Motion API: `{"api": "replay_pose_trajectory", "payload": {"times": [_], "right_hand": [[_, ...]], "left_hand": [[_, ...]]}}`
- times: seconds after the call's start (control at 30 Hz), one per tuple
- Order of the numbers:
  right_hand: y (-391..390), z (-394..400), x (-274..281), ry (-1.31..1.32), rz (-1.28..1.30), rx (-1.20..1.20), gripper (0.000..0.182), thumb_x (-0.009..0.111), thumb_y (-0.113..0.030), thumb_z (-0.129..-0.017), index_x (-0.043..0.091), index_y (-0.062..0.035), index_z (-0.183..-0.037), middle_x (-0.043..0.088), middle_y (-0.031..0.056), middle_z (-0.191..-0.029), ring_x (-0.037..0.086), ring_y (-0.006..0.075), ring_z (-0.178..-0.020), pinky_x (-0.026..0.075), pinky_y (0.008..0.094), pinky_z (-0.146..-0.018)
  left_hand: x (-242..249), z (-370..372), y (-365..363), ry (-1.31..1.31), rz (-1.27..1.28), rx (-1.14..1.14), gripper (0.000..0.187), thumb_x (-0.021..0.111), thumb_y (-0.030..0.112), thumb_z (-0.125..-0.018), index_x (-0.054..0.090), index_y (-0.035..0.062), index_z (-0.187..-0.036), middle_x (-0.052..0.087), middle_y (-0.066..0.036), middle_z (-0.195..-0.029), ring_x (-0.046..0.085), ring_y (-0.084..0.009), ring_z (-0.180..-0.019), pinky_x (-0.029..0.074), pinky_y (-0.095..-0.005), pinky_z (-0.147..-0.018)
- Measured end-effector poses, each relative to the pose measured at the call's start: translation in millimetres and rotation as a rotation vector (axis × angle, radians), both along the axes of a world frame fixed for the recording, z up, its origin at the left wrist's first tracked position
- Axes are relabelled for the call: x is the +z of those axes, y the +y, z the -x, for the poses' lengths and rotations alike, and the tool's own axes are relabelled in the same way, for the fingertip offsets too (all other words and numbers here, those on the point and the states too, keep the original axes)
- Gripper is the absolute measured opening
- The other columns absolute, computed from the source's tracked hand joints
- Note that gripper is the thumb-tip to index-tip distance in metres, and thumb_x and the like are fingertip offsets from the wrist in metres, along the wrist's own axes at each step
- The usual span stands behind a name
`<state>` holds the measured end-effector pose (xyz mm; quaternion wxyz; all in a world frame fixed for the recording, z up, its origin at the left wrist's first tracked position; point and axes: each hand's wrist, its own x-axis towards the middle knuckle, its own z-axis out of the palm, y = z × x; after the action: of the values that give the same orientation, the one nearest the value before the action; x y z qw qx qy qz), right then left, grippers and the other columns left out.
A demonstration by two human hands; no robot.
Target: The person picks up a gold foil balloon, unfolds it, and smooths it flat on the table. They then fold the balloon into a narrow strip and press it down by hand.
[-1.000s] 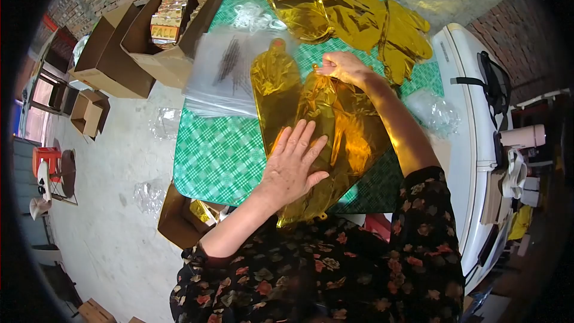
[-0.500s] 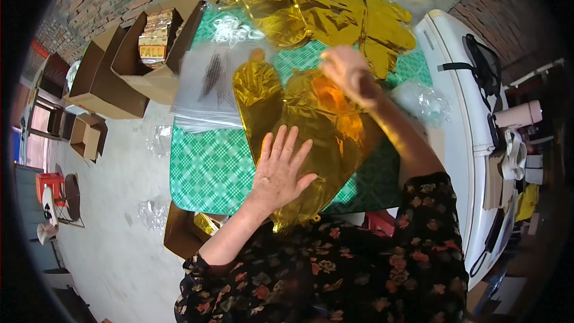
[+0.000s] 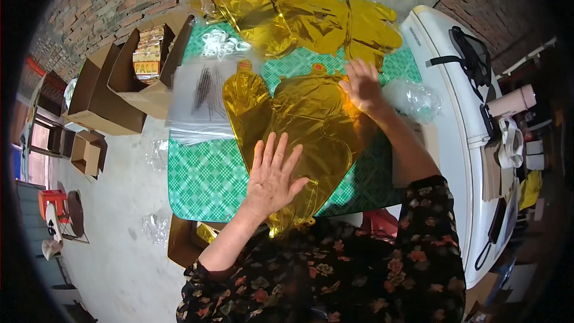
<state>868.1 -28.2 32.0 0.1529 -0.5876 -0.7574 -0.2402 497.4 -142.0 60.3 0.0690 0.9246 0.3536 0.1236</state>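
Observation:
A flat gold foil balloon [image 3: 311, 125] lies on the green checked tablecloth [image 3: 203, 179], its lower end reaching over the front edge. My left hand [image 3: 271, 173] rests flat on its lower part with fingers spread. Near the upper right of the foil, my right hand [image 3: 362, 87] is laid with fingers stretched out, palm down. Neither hand grips anything. To the left, a stack of clear plastic bags [image 3: 200, 101] lies partly under or against the foil. More gold foil balloons [image 3: 311, 15] are heaped at the back of the table.
White ties or rings [image 3: 222, 43] lie in a pile behind the bags. Crumpled clear plastic [image 3: 412, 98] sits at the right. Cardboard boxes [image 3: 107, 98] stand on the left, and a white freezer-like cabinet [image 3: 454, 143] borders the right side.
My right hand has come down from a curled, raised pose to lie open at the foil's upper right. My left hand stays flat on the foil. The view has shifted slightly.

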Motion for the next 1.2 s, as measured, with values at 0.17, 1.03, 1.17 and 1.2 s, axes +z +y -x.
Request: {"api": "replay_pose_trajectory", "payload": {"times": [0.17,1.03,1.17,1.2], "right_hand": [[1.7,26.2,19.8,0.100,0.120,0.018,0.041,0.075,-0.037,-0.087,0.062,-0.0051,-0.109,0.059,0.0125,-0.099,0.056,0.0327,-0.103,0.040,0.0469,-0.089],[46.5,-33.8,27.6,0.695,0.830,0.172,0.067,0.068,-0.043,-0.098,0.053,0.0070,-0.138,0.055,0.0231,-0.142,0.053,0.0346,-0.133,0.041,0.0388,-0.110],[54.0,-36.9,10.1,0.548,0.805,0.108,0.065,0.068,-0.044,-0.097,0.054,0.0051,-0.137,0.057,0.0268,-0.140,0.054,0.0395,-0.132,0.044,0.0435,-0.108],[48.0,-16.6,32.4,0.458,0.809,0.009,0.064,0.068,-0.043,-0.097,0.055,0.0046,-0.137,0.058,0.0274,-0.139,0.053,0.0406,-0.132,0.044,0.0449,-0.108]], "left_hand": [[-0.2,0.2,-0.5,0.006,-0.002,0.002,0.074,0.050,0.059,-0.099,0.040,0.0146,-0.157,0.029,-0.022,-0.164,0.022,-0.0428,-0.153,0.016,-0.0576,-0.125],[-2.6,2.0,-1.4,-0.097,0.037,0.026,0.074,0.055,0.057,-0.098,0.042,0.0125,-0.155,0.031,-0.022,-0.162,0.021,-0.0471,-0.152,0.019,-0.0605,-0.123],[-2.5,1.5,-1.7,-0.097,0.033,0.026,0.074,0.056,0.056,-0.098,0.042,0.0115,-0.155,0.031,-0.022,-0.162,0.020,-0.0478,-0.152,0.019,-0.0605,-0.123],[-1.7,1.6,-1.6,-0.093,0.035,0.025,0.074,0.056,0.056,-0.098,0.042,0.0112,-0.155,0.031,-0.022,-0.162,0.020,-0.0477,-0.152,0.019,-0.0606,-0.123]]}}
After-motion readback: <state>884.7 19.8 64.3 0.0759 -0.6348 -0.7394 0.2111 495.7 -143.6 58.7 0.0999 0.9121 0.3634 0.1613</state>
